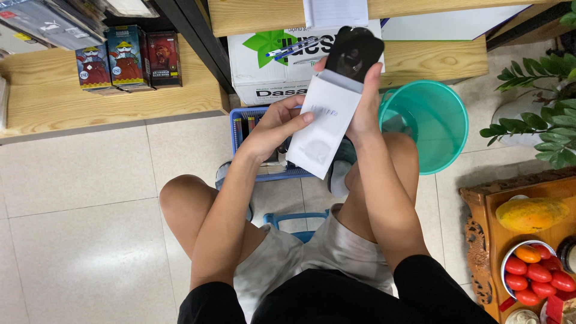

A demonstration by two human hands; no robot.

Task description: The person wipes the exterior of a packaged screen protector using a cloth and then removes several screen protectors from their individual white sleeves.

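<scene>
The black device (354,53) is gripped by the right hand (364,102) at the upper mouth of the white envelope (321,123), whose long axis is steadied by the left hand (277,126) clasped on its left edge.

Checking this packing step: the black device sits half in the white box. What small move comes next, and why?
Probably slide the black device further along the white box's open top: the right hand grips the device there, while the left hand steadies the box. Whether in or out is unclear.

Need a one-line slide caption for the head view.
Seated person's left hand steadies a white sleeve while the right hand holds a black device at its mouth, above a blue basket.
</scene>
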